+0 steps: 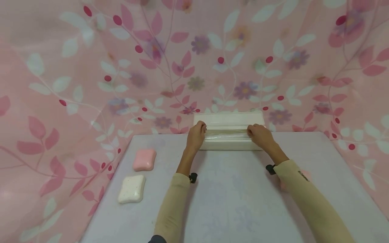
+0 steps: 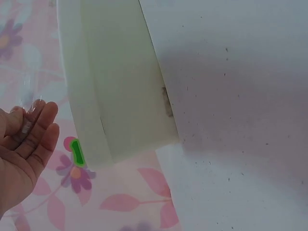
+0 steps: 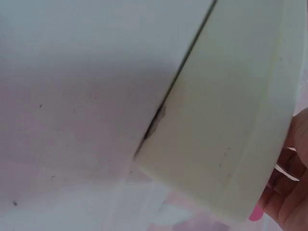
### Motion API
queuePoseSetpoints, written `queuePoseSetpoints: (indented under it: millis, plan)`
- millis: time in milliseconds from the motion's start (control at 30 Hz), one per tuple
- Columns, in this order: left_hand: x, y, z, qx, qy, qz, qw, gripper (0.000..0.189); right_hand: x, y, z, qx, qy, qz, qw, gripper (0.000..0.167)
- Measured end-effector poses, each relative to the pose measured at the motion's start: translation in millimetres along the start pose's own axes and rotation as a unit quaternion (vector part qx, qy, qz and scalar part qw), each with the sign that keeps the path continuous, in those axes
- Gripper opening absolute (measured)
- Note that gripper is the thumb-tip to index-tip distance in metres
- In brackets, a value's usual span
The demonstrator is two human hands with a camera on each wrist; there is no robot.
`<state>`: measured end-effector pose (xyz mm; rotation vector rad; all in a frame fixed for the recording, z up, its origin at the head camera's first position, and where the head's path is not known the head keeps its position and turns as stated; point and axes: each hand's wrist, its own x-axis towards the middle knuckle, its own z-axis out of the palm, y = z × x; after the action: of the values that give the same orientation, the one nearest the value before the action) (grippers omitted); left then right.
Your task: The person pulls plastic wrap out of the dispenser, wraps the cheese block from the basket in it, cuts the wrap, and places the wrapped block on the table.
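Note:
A long white cling film dispenser sits at the far edge of the table, its lid raised. Clear cling film stretches across its opening. At the film's left end, my left hand pinches it; the left wrist view shows the film between thumb and fingers, beside the dispenser's end. My right hand has its fingers curled at the right end of the film. In the right wrist view, the dispenser hides part of that hand.
A pink soap bar and a white soap bar lie on the table's left side. Another pink thing shows partly behind my right sleeve. A flowered curtain hangs right behind the table.

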<state>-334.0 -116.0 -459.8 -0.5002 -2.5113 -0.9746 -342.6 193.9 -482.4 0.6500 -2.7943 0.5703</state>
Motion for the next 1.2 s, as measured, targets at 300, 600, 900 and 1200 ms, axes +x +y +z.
queuePoseSetpoints:
  millis: [300, 600, 900, 1200]
  plan:
    - [-5.3, -2.3, 2.1, -0.019, -0.003, -0.021, 0.9996, 0.009, -0.4, -5, 7, -0.087, 0.022, -0.011, 0.9959, 0.016]
    - [-6.6, -4.2, 6.7, -0.023, 0.016, -0.019, 0.9994, 0.008, -9.1, 7, 7, 0.033, 0.029, 0.011, 0.9990, 0.006]
    - [-0.9, 2.8, 1.4, -0.050, 0.070, -0.005, 0.9963, 0.011, -6.0, 9, -3, 0.073, -0.005, 0.018, 0.9972, 0.011]
    - [-3.8, 8.0, -5.4, -0.062, 0.076, -0.012, 0.9952, 0.011, -6.1, 7, -1, -0.029, 0.069, 0.023, 0.9969, 0.009]
